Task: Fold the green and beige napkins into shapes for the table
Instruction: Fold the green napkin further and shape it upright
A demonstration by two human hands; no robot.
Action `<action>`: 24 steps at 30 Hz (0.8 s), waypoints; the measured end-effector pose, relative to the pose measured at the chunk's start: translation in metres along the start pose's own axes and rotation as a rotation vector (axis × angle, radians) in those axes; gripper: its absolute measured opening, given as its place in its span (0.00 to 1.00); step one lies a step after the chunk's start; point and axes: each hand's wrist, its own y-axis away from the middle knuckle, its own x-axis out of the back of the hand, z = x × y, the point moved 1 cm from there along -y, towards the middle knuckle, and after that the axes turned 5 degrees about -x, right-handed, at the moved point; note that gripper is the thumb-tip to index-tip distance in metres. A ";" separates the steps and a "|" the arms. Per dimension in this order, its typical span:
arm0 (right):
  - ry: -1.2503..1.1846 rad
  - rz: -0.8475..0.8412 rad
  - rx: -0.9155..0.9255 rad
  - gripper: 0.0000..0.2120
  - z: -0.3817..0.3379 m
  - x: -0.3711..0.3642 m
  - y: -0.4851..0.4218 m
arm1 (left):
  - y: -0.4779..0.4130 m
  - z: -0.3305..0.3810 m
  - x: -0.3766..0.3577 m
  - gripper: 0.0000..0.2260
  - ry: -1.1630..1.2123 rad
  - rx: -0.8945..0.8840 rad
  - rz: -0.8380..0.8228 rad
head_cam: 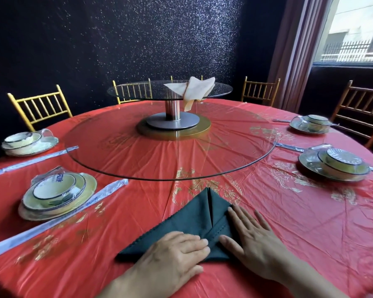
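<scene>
Left hand point(177, 254) and right hand point(254, 239) are laid flat (fingers straight) on the green napkin point(194, 216), just before the glass turntable point(116, 151); its flaps could be sprung open if pressure is released unevenly.

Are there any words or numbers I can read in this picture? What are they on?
No text here can be quoted.
Blue print on the wrapped dishes, near left: too blurred to read.
Blue print on the chopstick wrapper beside them: too small to read.
Dark marks on the wrapped bowl, near right: blurred.
Gold shapes on the tablecloth: patterns, no clear words.
</scene>
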 end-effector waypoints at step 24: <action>-0.037 0.282 0.244 0.30 -0.024 -0.013 0.034 | -0.001 0.008 0.001 0.16 -0.075 0.030 -0.049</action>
